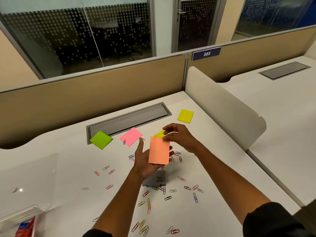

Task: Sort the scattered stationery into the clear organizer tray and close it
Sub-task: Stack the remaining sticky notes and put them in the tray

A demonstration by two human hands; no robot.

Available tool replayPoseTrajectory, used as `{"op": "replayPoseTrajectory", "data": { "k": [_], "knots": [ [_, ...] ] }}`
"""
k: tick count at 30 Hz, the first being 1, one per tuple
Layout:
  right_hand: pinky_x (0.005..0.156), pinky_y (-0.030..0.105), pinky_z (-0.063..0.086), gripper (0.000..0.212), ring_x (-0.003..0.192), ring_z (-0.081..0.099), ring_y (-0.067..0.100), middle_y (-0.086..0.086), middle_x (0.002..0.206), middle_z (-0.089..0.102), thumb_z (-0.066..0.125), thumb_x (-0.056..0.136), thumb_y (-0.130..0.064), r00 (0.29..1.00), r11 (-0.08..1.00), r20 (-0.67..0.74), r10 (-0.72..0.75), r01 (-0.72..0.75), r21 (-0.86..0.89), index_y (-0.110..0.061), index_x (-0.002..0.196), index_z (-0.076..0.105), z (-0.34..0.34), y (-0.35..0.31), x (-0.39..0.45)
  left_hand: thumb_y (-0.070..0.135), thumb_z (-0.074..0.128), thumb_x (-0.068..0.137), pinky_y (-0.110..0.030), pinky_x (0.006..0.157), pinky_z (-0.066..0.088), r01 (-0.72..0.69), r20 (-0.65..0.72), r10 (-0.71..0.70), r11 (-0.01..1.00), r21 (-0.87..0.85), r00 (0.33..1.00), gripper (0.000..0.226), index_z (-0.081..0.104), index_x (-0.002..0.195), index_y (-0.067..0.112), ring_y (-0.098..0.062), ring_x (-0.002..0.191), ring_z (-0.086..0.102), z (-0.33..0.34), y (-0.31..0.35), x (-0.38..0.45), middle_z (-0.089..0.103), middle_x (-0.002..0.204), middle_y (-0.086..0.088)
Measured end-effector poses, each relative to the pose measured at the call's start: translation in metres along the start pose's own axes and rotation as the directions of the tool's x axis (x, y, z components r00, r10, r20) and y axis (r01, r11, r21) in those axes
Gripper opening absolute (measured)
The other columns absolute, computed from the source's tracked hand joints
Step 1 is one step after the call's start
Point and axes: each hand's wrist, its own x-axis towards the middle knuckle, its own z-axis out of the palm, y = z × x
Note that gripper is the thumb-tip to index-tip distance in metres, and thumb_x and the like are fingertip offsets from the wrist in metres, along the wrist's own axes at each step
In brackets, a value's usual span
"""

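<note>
My left hand (145, 161) lies palm up over the desk middle with an orange sticky-note pad (159, 150) resting on it. My right hand (179, 136) pinches the pad's top edge, and a thin white strip sticks out between its fingers. A yellow-green note (159, 133) peeks out behind the pad. On the desk lie a green pad (101, 139), a pink pad (131, 136) and a yellow pad (185, 116). Several coloured paper clips (148, 205) are scattered around. The clear organizer tray (29, 175) stands open at the left edge.
A small grey box (154, 180) lies under my left wrist. A grey cable slot (128, 120) runs along the desk's back. A white divider panel (225, 108) bounds the right side. A red and blue packet (25, 228) sits in the tray's near corner.
</note>
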Motion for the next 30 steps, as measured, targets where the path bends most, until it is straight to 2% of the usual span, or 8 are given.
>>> {"op": "replayPoseTrajectory", "data": {
  "k": [3,6,11,13,17,20,23,30],
  "knots": [
    [0.077,0.024,0.055,0.036,0.083,0.067,0.013,0.002,0.092,0.068,0.078,0.073,-0.002,1.0,0.993,-0.001,-0.009,0.009,-0.115,-0.016,0.104,0.066,0.008,0.008,0.007,0.075,0.051,0.074,-0.056,0.101,0.041,0.009,-0.018,-0.009,1.0,0.022,1.0,0.09,0.042,0.137,0.011,-0.05,0.124,0.048,-0.007,0.005,0.002,0.051,0.136,-0.027],
    [0.081,0.028,0.057,0.034,0.088,0.067,0.016,0.001,0.094,0.068,0.08,0.074,-0.01,0.999,0.984,-0.03,-0.024,0.018,-0.175,-0.016,0.106,0.066,0.012,0.018,0.013,0.072,0.055,0.072,-0.056,0.097,0.046,0.003,-0.049,-0.002,1.0,0.029,0.999,0.089,0.042,0.137,0.013,-0.05,0.124,0.048,-0.013,0.01,0.006,0.051,0.136,-0.026],
    [0.068,0.013,0.046,0.024,0.083,0.064,0.01,-0.002,0.096,0.068,0.072,0.083,-0.026,0.967,0.971,-0.254,-0.027,-0.035,-0.238,-0.018,0.105,0.066,0.001,0.043,0.027,0.075,0.043,0.078,-0.054,0.101,0.041,-0.026,-0.035,0.027,0.999,0.037,0.999,0.089,0.041,0.14,0.011,-0.048,0.125,0.048,-0.024,0.021,0.014,0.048,0.139,-0.025],
    [0.066,0.014,0.046,0.026,0.084,0.063,0.015,0.002,0.1,0.066,0.071,0.085,-0.025,0.944,0.954,-0.331,0.008,-0.107,-0.281,-0.017,0.109,0.063,-0.011,0.057,0.033,0.075,0.042,0.08,-0.054,0.1,0.042,-0.046,-0.047,0.048,0.998,0.033,0.998,0.09,0.042,0.139,0.008,-0.047,0.121,0.051,-0.029,0.026,0.018,0.048,0.139,-0.026],
    [0.079,0.028,0.048,0.034,0.093,0.061,0.022,0.01,0.112,0.061,0.069,0.086,-0.023,0.895,0.896,-0.443,0.051,-0.237,-0.375,-0.013,0.117,0.059,-0.036,0.082,0.041,0.073,0.045,0.079,-0.054,0.099,0.042,-0.076,-0.059,0.077,0.997,0.016,0.995,0.089,0.05,0.134,0.004,-0.046,0.118,0.053,-0.039,0.037,0.026,0.05,0.137,-0.027],
    [0.091,0.034,0.046,0.041,0.105,0.058,0.029,0.015,0.121,0.054,0.068,0.087,-0.02,0.882,0.85,-0.469,0.051,-0.285,-0.443,-0.011,0.124,0.054,-0.051,0.089,0.051,0.072,0.048,0.079,-0.055,0.103,0.038,-0.09,-0.066,0.09,0.996,0.004,0.994,0.087,0.052,0.133,0.004,-0.047,0.121,0.05,-0.047,0.047,0.035,0.048,0.139,-0.027],
    [0.099,0.036,0.041,0.05,0.117,0.051,0.031,0.017,0.13,0.047,0.068,0.087,-0.019,0.881,0.818,-0.469,0.063,-0.315,-0.482,-0.009,0.132,0.048,-0.062,0.091,0.065,0.072,0.049,0.077,-0.056,0.103,0.038,-0.105,-0.088,0.105,0.994,0.005,0.991,0.089,0.047,0.137,0.006,-0.047,0.127,0.046,-0.053,0.056,0.046,0.049,0.139,-0.025],
    [0.11,0.039,0.028,0.069,0.133,0.035,0.034,0.021,0.142,0.036,0.067,0.088,-0.023,0.897,0.742,-0.436,0.074,-0.342,-0.577,-0.005,0.144,0.032,-0.076,0.1,0.104,0.075,0.043,0.076,-0.054,0.095,0.046,-0.124,-0.13,0.124,0.992,0.003,0.984,0.091,0.046,0.138,0.009,-0.043,0.121,0.051,-0.063,0.072,0.067,0.051,0.138,-0.024]
  ]
}}
